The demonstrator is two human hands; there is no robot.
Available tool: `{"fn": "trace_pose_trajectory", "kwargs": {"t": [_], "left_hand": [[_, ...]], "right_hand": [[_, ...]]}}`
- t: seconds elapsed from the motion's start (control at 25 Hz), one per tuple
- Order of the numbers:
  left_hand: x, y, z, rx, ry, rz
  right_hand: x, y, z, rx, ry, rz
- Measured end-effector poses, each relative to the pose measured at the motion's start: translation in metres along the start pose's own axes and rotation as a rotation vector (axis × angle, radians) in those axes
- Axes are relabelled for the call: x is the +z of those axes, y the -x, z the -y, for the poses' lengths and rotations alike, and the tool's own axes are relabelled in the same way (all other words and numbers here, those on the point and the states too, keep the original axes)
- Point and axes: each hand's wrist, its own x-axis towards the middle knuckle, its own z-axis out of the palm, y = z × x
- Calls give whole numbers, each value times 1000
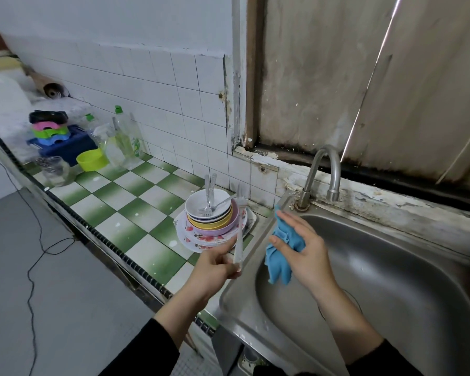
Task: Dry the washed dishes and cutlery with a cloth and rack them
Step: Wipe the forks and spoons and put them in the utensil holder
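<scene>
A fork (239, 229) is gripped by its handle in the curled left hand (215, 267), tines up, above the left rim of the sink (391, 280). The fork is blurred and its tines are hard to make out. A blue cloth (280, 259) is pinched under the thumb of the right hand (307, 251), whose fingers are stretched out and partly cover it. Behind the fork, more cutlery (208, 196) is held in the stacked bowls and plates (209, 223).
</scene>
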Motion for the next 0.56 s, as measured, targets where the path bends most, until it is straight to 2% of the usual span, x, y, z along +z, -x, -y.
{"fn": "trace_pose_trajectory", "kwargs": {"t": [0.08, 0.16, 0.24, 0.4, 0.48, 0.56], "left_hand": [[11, 6, -10, 99, -34, 67], [18, 8, -17, 178, -71, 104], [19, 11, -22, 212, -96, 135], [19, 20, -28, 246, -88, 264], [21, 20, -31, 273, -52, 256], [18, 18, -33, 295, -44, 233]], "right_hand": [[10, 1, 5, -73, 17, 107], [22, 2, 4, -161, 92, 132], [25, -1, 3, -218, 118, 37], [18, -22, 10, -242, 108, -293], [21, -22, 15, -280, 119, -294], [25, -13, 16, -353, 160, -206]]}}
